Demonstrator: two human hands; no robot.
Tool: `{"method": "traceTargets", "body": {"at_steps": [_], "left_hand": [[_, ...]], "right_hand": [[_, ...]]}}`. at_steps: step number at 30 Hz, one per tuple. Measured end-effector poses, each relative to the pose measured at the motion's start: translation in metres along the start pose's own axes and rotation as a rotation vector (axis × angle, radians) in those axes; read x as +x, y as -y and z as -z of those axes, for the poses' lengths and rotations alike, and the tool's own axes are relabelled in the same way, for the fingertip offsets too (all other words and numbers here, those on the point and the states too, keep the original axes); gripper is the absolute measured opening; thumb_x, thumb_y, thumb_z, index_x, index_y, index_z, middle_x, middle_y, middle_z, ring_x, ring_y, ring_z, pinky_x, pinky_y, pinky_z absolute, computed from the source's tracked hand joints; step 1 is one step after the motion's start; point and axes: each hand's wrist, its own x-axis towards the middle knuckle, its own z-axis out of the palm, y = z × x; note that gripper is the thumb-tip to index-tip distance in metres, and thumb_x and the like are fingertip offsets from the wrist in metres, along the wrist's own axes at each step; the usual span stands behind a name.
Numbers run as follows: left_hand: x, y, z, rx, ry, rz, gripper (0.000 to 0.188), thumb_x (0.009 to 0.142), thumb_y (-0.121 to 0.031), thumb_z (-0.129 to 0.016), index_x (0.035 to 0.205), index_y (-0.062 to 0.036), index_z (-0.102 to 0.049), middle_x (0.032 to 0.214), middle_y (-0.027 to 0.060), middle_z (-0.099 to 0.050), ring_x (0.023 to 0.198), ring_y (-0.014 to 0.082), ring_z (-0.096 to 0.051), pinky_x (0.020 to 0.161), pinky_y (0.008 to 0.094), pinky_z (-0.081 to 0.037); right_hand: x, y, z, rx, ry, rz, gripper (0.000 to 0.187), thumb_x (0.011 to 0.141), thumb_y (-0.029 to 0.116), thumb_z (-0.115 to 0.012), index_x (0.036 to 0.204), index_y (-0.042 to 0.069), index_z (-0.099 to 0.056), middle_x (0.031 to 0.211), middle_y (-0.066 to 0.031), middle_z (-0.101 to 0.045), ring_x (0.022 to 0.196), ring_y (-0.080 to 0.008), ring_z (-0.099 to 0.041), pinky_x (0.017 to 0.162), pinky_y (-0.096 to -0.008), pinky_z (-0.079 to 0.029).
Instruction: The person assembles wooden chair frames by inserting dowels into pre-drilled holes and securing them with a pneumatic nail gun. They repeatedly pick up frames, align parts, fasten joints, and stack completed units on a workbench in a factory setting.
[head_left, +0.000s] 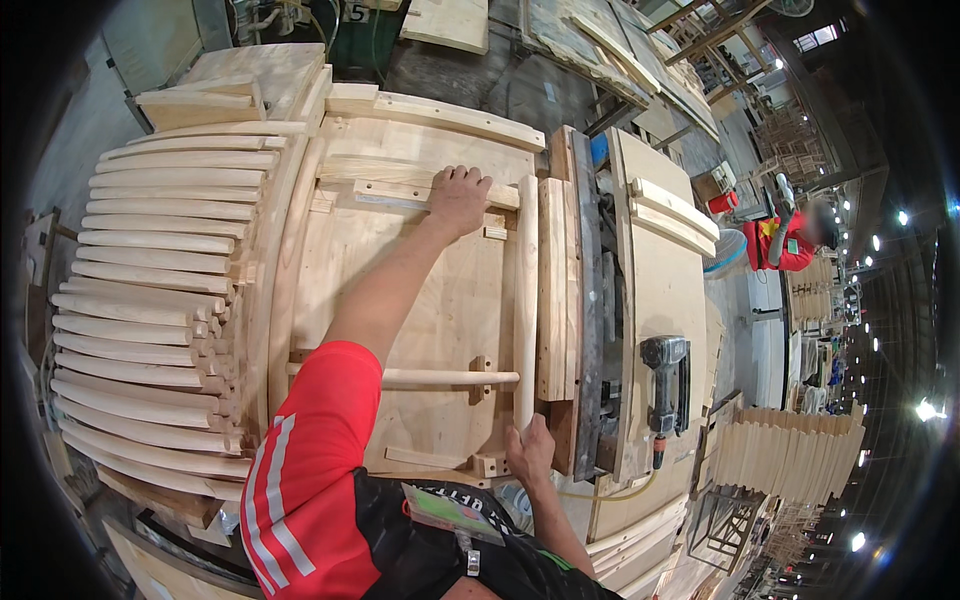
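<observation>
My left hand (460, 198) reaches across a plywood board (420, 290). Its fingers curl over a pale wooden rail (395, 190) with small holes in it. My right hand (530, 450) is closed around the near end of a long, rounded wooden post (525, 290). The far end of that post is beside the right end of the rail. A thin round crossbar (440, 377) runs from the left toward the post, passing a small wooden block (482, 378). Along the board's left side lies another long, rounded piece (290, 270).
Many curved wooden pieces (160, 290) are stacked at the left. To the right, a nail gun (665, 390) lies on a board near a yellow hose (620, 495) and two curved slats (675, 215). A person in red (780, 245) is farther off at the right.
</observation>
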Motion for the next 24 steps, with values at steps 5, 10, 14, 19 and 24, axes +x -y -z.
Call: {"method": "traceTargets", "body": {"at_steps": [5,10,14,19,24], "left_hand": [[-0.002,0.003,0.000,-0.016,0.008,0.006,0.049,0.098,-0.034,-0.069,0.141,-0.0110,-0.063,0.131,0.0086,-0.062,0.128,0.0286,-0.055,0.116,0.0484,-0.038],[-0.004,0.005,0.002,0.022,0.001,0.018,0.051,0.098,-0.037,-0.069,0.142,-0.0113,-0.063,0.131,0.0083,-0.063,0.127,0.0285,-0.056,0.116,0.0475,-0.039],[-0.004,0.006,0.009,-0.017,0.022,-0.002,0.061,0.096,-0.046,-0.070,0.145,-0.0094,-0.061,0.134,0.0107,-0.062,0.130,0.0303,-0.055,0.116,0.0469,-0.039],[-0.017,0.039,0.014,0.056,-0.049,-0.043,0.090,0.087,-0.065,-0.076,0.149,-0.0046,-0.053,0.138,0.0150,-0.061,0.134,0.0337,-0.053,0.116,0.0474,-0.039],[-0.024,0.059,0.032,0.076,0.112,-0.058,0.096,0.084,-0.069,-0.076,0.148,-0.0016,-0.052,0.138,0.0167,-0.060,0.134,0.0352,-0.053,0.116,0.0479,-0.038]], "right_hand": [[-0.002,0.003,0.002,0.016,0.020,-0.038,0.027,0.091,0.015,-0.073,0.104,0.000,-0.055,0.090,-0.0276,-0.067,0.087,-0.0505,-0.068,0.076,-0.0532,-0.055],[-0.002,0.005,0.002,-0.020,-0.002,-0.003,0.027,0.093,0.017,-0.073,0.104,-0.001,-0.056,0.091,-0.0274,-0.068,0.086,-0.0507,-0.068,0.077,-0.0543,-0.055],[-0.003,0.006,-0.003,-0.070,-0.015,-0.020,0.029,0.098,0.024,-0.070,0.104,-0.001,-0.057,0.092,-0.0274,-0.067,0.086,-0.0515,-0.067,0.077,-0.0561,-0.053],[-0.006,0.021,-0.003,-0.209,-0.052,-0.053,0.036,0.100,0.031,-0.068,0.116,0.000,-0.060,0.107,-0.0260,-0.066,0.100,-0.0486,-0.065,0.082,-0.0555,-0.050],[-0.015,0.045,0.002,-0.323,-0.263,0.213,0.047,0.097,0.030,-0.071,0.133,0.002,-0.061,0.123,-0.0200,-0.064,0.115,-0.0424,-0.061,0.095,-0.0524,-0.044]]}}
